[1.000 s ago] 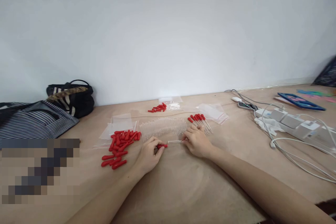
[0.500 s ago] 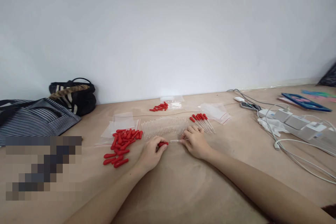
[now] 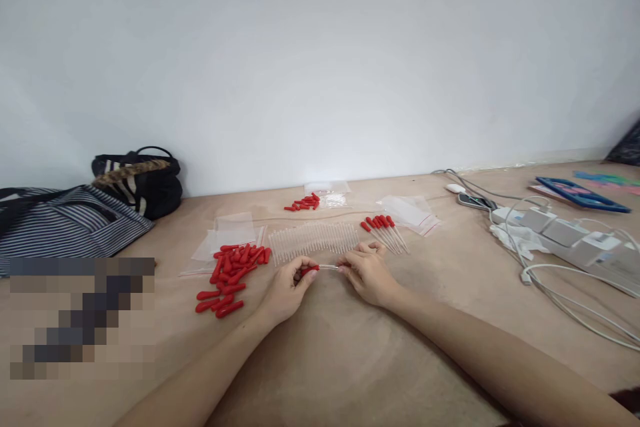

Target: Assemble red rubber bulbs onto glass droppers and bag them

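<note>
My left hand [image 3: 287, 290] is closed on a red rubber bulb [image 3: 310, 269]. My right hand [image 3: 367, 275] pinches a thin clear tube [image 3: 329, 267], whose left end meets the mouth of the bulb. Beyond both hands lies a long row of clear tubes [image 3: 314, 240]. A pile of red bulbs [image 3: 240, 263] sits to the left of my left hand. Past my right hand, several tubes with red bulbs on them [image 3: 385, 230] lie side by side.
Clear plastic bags [image 3: 231, 229] lie behind the pile, with another bag [image 3: 410, 212] at the right. Small red pieces [image 3: 305, 203] rest near the wall. Chargers with cables [image 3: 565, 230] and a blue frame [image 3: 583, 195] are at right; bags [image 3: 75, 220] stand at left.
My right hand has moved left, bringing the clear tube up to the red bulb in my left hand. The gap between tube and bulb has closed.
</note>
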Available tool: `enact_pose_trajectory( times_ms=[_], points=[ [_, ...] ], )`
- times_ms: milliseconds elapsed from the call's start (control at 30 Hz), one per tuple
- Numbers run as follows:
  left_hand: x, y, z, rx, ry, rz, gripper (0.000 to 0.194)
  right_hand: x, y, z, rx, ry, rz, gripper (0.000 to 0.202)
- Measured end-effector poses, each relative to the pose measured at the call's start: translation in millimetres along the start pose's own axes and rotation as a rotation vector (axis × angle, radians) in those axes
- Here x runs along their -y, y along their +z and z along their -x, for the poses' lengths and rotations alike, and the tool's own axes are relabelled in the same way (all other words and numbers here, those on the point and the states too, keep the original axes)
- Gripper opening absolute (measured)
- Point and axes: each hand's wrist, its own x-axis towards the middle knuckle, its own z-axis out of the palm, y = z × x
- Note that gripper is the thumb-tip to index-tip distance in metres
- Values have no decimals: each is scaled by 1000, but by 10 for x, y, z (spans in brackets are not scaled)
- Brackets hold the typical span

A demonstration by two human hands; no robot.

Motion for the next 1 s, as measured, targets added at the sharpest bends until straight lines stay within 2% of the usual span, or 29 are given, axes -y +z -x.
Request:
enact_pose_trajectory(
  times_ms=[200, 333, 733, 1000],
  points=[
    [8, 28, 3, -17, -81, 257, 13, 13, -8, 14, -56, -77, -90, 20],
    [13, 46, 9, -21, -114, 329, 15, -2, -4, 9, -58, -101, -99, 21],
    [54, 66, 20, 12, -84, 313, 15, -67, -29, 4, -57, -253, 38, 24],
    [86, 76, 16, 2, -55, 249, 14, -42, -8, 9, -71, -239, 55, 19]
  ],
)
